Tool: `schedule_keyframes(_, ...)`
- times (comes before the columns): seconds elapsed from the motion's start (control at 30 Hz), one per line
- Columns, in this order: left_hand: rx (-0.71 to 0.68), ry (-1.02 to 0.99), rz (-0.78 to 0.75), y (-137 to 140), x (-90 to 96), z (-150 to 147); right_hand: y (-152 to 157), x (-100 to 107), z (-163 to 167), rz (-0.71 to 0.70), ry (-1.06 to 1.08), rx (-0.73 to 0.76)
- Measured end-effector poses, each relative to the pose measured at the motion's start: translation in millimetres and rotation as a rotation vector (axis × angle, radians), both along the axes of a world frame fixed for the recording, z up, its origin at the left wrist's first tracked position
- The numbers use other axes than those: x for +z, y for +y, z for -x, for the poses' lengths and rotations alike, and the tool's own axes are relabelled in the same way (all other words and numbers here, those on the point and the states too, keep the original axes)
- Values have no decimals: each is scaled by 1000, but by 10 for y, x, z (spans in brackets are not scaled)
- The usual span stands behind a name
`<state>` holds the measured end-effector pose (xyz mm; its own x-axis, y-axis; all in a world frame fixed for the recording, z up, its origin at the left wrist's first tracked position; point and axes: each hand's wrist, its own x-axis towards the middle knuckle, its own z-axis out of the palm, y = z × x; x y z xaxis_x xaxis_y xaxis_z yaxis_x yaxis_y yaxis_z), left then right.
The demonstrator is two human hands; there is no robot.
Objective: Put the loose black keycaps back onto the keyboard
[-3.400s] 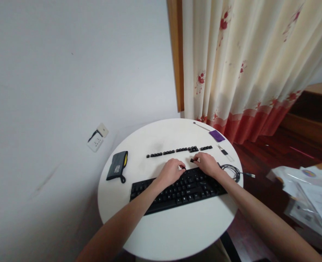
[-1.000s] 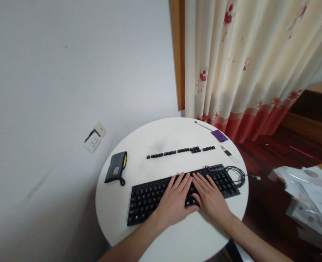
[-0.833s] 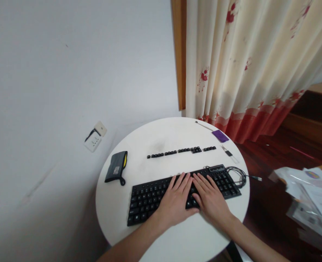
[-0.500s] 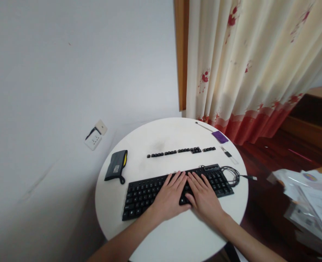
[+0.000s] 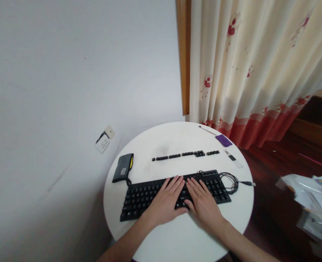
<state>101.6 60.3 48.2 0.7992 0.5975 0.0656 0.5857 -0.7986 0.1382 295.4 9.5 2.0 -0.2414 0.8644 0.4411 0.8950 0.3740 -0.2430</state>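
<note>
A black keyboard [image 5: 139,198] lies slightly slanted on the round white table [image 5: 174,242]. My left hand [image 5: 168,198] rests flat on its middle keys, fingers together and thumb stretched out to the right. Just beside it, my right hand [image 5: 202,200] lies flat on the keys too, fingers extended. Both palms hide part of the keyboard. Its number pad [image 5: 218,189] shows at the right. Beyond the keyboard sits a row of loose black keycaps [image 5: 175,156], set in small groups.
A dark grey pouch [image 5: 123,167] with a strap lies by the keyboard's upper left corner. At right are the coiled USB cable [image 5: 233,185], a metal puller-like tool [image 5: 233,157], a purple cloth [image 5: 223,140] and a thin brush [image 5: 207,130]. Wall and curtain [image 5: 223,72] stand behind.
The keyboard has slid left across the table under both hands, nearer to the pouch, with its cable trailing. The camera view has also shifted a little; the keycaps stay in place.
</note>
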Motion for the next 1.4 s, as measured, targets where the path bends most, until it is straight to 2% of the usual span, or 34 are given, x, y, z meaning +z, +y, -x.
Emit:
schedule_keyframes(0.17,-8,-26,82,96,154,-77,15,32,-6,-25,13,-20)
schedule_keyframes(0.37,39,-111,77,442,339,-270,20,58,-105,-35,34,-82)
schedule_keyframes(0.47,146,-166,44,462,280,-322,-11,36,-189,-43,18,-129)
schedule_keyframes(0.53,198,-189,23,334,171,-333,-33,6,-236,-51,0,-156)
schedule_keyframes(0.7,178,-139,-46,-124,-128,-325,-65,-72,-261,-78,-26,-186)
schedule_keyframes(0.8,159,-103,-72,-220,-190,-340,-68,-84,-255,-75,-19,-190)
schedule_keyframes(1.03,186,-130,-59,-198,-180,-367,-89,-81,-276,-88,37,-156)
schedule_keyframes(1.2,202,-205,-30,-140,-86,-404,-46,-23,-333,-66,184,-133)
schedule_keyframes(1.3,197,-247,-52,-19,35,-505,116,91,-469,-28,254,-99)
schedule_keyframes(1.4,190,-274,-64,196,153,-688,406,233,-662,-22,254,-99)
